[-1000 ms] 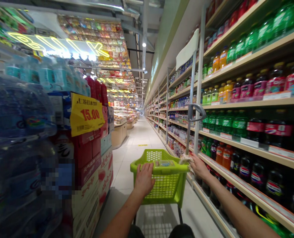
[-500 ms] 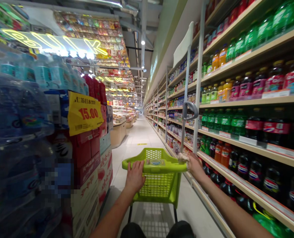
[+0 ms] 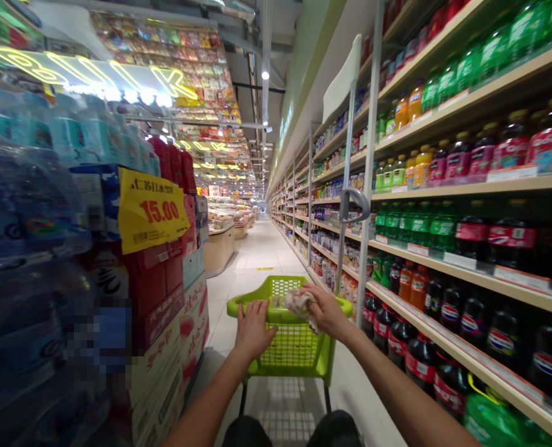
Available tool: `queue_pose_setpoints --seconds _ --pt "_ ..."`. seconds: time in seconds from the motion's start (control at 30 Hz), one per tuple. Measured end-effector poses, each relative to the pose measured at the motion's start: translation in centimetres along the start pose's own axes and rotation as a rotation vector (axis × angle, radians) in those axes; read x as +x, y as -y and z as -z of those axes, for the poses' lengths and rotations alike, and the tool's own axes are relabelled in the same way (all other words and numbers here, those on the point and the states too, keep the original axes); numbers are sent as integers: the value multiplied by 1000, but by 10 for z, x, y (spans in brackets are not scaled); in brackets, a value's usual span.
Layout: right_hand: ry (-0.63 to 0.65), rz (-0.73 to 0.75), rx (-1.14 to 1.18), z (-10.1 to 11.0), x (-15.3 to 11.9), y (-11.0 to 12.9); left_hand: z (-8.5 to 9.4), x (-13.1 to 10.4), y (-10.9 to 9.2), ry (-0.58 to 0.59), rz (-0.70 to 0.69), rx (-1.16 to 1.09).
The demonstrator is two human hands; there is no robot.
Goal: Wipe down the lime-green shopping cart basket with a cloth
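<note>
The left hand (image 3: 253, 328) gripped the near rim of the green cart basket (image 3: 294, 347), fingers clenched over its edge. The right hand (image 3: 326, 312) rested on the same rim towards its right side, fingers closed around a crumpled pale cloth (image 3: 298, 303) pressed onto the handle area. The basket stood just ahead of the person, its long axis running straight down the aisle and its open top facing up. On the left, stacked red cartons (image 3: 164, 292) and water bottle packs (image 3: 28, 211) with a yellow price sign (image 3: 151, 211) crowded close to the cart. On the right, drink shelves (image 3: 466, 261) ran alongside, with a metal upright (image 3: 366, 186) just beside the basket. Beyond, the tiled floor (image 3: 261, 248) lay open far down the aisle.
</note>
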State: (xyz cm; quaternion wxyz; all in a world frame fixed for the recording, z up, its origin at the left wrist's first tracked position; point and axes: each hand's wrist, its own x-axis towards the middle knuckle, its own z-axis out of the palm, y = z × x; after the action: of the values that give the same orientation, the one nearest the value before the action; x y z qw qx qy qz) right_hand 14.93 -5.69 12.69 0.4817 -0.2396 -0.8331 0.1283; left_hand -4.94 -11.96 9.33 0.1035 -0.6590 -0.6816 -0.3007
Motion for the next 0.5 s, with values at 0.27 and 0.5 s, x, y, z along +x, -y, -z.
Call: queue_pose_setpoints --seconds 0.27,0.5 --pt "-94 -193 240 -13 2 3 3 17 -44 9 25 -907" --pt "-320 -178 139 -52 -12 8 -16 11 -69 92 222 -1285"
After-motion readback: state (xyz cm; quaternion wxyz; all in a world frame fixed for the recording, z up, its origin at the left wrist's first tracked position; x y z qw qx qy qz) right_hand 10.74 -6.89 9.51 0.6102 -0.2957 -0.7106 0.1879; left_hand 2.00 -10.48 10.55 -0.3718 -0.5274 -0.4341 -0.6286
